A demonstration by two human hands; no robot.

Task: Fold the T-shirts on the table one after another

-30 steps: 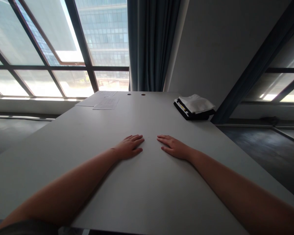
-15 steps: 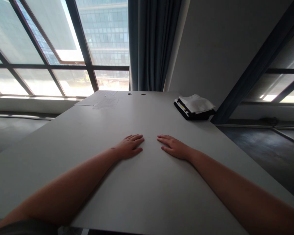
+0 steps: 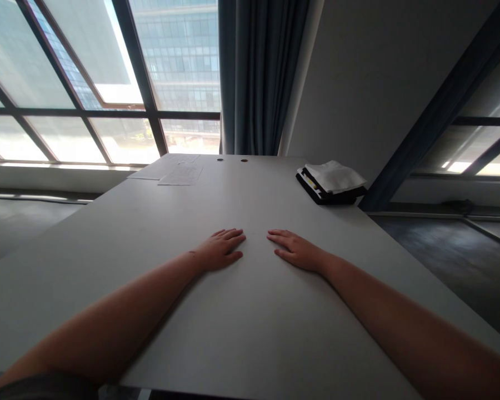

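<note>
My left hand (image 3: 223,248) lies flat, palm down, on the white table (image 3: 250,311), its fingers extended and pointing right. Facing it across a small gap, my right hand (image 3: 295,249) also rests flat on the tabletop with fingers stretched out to the left. Neither hand holds anything, and the two do not touch. Beyond my right hand, toward the far right edge, is a black case or tray (image 3: 329,197) with a crumpled white cloth or tissue (image 3: 335,176) on top and a small yellow item (image 3: 310,180) inside.
Sheets of paper (image 3: 179,175) lie at the table's far left. Two round dark holes (image 3: 244,160) show near its far edge. Behind stand a blue-grey curtain (image 3: 260,78), a wall (image 3: 370,83) and large windows (image 3: 179,61). Floor (image 3: 441,261) shows past the right edge.
</note>
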